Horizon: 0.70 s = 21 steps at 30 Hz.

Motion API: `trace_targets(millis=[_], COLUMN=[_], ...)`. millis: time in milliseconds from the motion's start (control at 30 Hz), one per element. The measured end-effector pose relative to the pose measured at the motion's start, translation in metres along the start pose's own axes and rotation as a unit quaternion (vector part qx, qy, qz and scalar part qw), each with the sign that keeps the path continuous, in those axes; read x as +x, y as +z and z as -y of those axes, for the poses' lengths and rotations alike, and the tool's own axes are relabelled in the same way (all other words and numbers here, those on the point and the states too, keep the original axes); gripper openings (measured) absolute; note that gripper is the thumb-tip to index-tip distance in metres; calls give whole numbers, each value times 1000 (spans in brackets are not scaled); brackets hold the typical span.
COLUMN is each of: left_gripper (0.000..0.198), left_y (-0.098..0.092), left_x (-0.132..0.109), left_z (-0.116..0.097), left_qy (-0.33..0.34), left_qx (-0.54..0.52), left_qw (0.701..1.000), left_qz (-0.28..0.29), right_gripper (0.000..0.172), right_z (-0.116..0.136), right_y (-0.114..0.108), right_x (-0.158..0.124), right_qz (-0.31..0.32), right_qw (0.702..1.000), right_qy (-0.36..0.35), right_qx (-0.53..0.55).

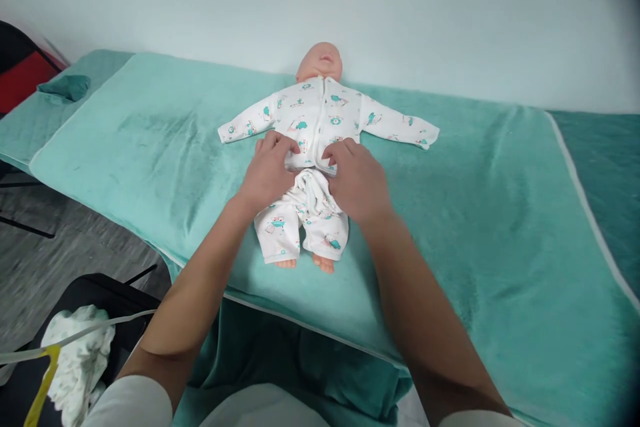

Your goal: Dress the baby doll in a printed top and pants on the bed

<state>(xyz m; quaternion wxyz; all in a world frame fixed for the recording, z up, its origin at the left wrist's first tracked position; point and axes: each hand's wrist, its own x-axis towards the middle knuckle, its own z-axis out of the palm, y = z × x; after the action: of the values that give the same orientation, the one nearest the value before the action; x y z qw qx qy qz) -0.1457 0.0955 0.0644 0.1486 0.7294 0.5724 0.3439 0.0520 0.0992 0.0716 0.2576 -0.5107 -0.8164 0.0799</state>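
Note:
A baby doll (320, 61) lies on its back, its head toward the wall. It wears a white long-sleeved baby shirt (305, 113) with green and orange prints, both sleeves spread out sideways. Matching baby pants (280, 230) cover the legs, with the waist part bunched at the belly and the feet showing below. At the shirt's lower hem, my left hand (270, 170) has its fingers curled over the cloth on one side. My right hand (359, 177) pinches the hem opposite, fingers bent. Both thumbs are partly hidden beside the bunched waistband.
The doll lies on a bed with a green plush cover (450, 233), against a white wall (450, 20). On a black chair (95, 287) at lower left rests crumpled printed white cloth (83, 360). A pale cable (100, 325) with a yellow strap (43, 383) crosses before it.

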Motion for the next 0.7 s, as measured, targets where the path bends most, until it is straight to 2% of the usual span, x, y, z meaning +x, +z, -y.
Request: trace_targets(millis=[167, 433, 700], left_gripper=[32, 16, 28], left_y=[9, 4, 5], left_x=[2, 2, 3], left_z=[-11, -35, -33], left_qy=[-18, -16, -8], left_qx=[85, 263, 279], left_qw=[996, 965, 960], left_qz=[-29, -5, -13], right_gripper=[14, 20, 15], right_z=[3, -7, -12], right_y=[0, 12, 16], right_x=[2, 3, 5], right_qz=[-7, -73, -98], right_qw=[1000, 997, 991], right_qy=[7, -8, 14], right_qx=[-12, 10, 94])
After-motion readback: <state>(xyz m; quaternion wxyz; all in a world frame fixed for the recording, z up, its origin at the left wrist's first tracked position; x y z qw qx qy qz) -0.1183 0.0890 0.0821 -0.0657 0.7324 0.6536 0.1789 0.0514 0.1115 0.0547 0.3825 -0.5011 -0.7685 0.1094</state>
